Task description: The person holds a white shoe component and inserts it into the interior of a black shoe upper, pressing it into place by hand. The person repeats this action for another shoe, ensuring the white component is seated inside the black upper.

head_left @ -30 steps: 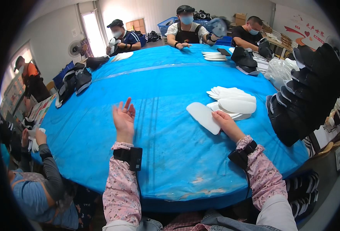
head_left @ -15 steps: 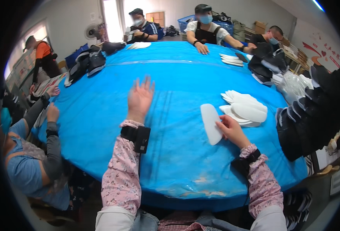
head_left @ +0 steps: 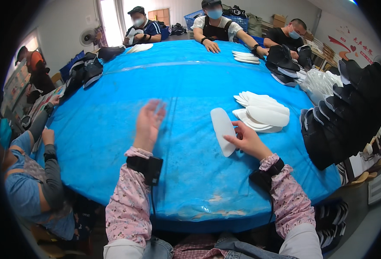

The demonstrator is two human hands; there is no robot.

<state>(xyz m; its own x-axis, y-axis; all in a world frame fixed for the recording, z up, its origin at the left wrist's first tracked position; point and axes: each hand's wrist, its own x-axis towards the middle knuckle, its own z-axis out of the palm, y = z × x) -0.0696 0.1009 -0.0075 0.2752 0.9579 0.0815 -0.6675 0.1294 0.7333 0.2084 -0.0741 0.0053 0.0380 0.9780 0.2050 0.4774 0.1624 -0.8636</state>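
My right hand (head_left: 250, 142) pinches a white insole (head_left: 221, 128) by its right edge, thumb on top. The insole is long with rounded ends, tilted up over the blue-covered table (head_left: 186, 172). Just beyond that hand lies a fanned pile of white insoles (head_left: 269, 115). My left hand (head_left: 148, 126) is raised over the table's middle with nothing in it. Its fingers are apart and slightly bent, a little blurred by motion.
Stacked black shoes (head_left: 350, 114) rise at the right edge beside a clear plastic bag (head_left: 322, 85). More black shoes (head_left: 86, 71) stand far left. Another insole stack (head_left: 246, 57) lies at the far right. Co-workers sit across and at left; one person's arm (head_left: 50, 166) rests near the left edge.
My left hand has drawn back toward me and its fingers have bent a little. The insole stays in my right hand. The whole view has shifted slightly.
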